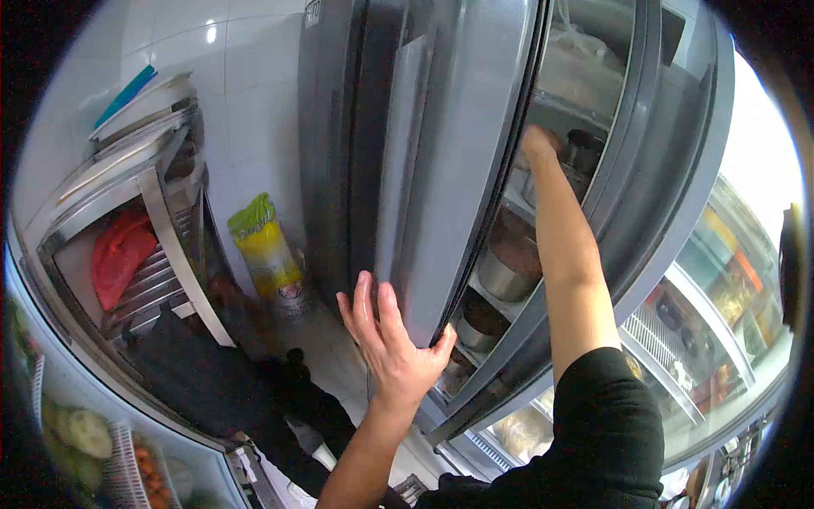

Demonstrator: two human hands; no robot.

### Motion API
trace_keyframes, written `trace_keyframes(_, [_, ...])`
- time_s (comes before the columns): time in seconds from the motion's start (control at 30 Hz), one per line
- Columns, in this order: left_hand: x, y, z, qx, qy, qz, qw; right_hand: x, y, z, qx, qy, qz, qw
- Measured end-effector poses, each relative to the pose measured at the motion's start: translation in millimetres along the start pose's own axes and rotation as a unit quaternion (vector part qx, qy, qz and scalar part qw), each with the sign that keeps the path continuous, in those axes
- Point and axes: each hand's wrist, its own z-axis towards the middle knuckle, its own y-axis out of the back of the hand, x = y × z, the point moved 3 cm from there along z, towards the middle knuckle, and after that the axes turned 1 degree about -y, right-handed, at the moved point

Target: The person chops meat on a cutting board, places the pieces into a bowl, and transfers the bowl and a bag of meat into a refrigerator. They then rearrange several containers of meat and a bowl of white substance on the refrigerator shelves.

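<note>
My left hand (390, 343) holds the lower part of a grey refrigerator door (458, 161), with its fingers spread on the outer face and the thumb round the edge. The door stands ajar. My right arm reaches through the gap, and my right hand (539, 144) is inside at an upper shelf, beside a dark container (582, 151). The door edge and shadow hide its fingers, so I cannot make out what they hold, if anything. Below it, a metal pot (509, 271) with brownish contents stands on a shelf. Another metal pot (482, 327) sits lower down.
Left of the door, a yellow and green bag (270, 250) leans against the tiled wall. A metal rack (157, 199) holds a red bag (125, 254). A person in dark clothing (203, 373) is at lower left. Glass-fronted shelves (678, 339) stand to the right.
</note>
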Motion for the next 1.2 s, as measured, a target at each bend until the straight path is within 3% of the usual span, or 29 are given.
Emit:
trace_keyframes(0.17, [0,1,2,0.013,0.001,0.007,1.000,-8,-6,-18,-0.005,0.044,0.036,0.998])
trace_keyframes(0.3, [-2,0,1,0.010,0.002,-0.002,1.000,-15,-8,-5,0.013,0.006,0.103,0.995])
trace_keyframes(0.9, [9,1,-3,0.042,0.037,-0.009,0.998,-52,-18,102,0.034,-0.065,0.013,0.997])
trace_keyframes(1.2, [2,-10,-10,0.041,0.036,-0.006,0.998,-56,-30,106,0.048,-0.062,0.012,0.997])
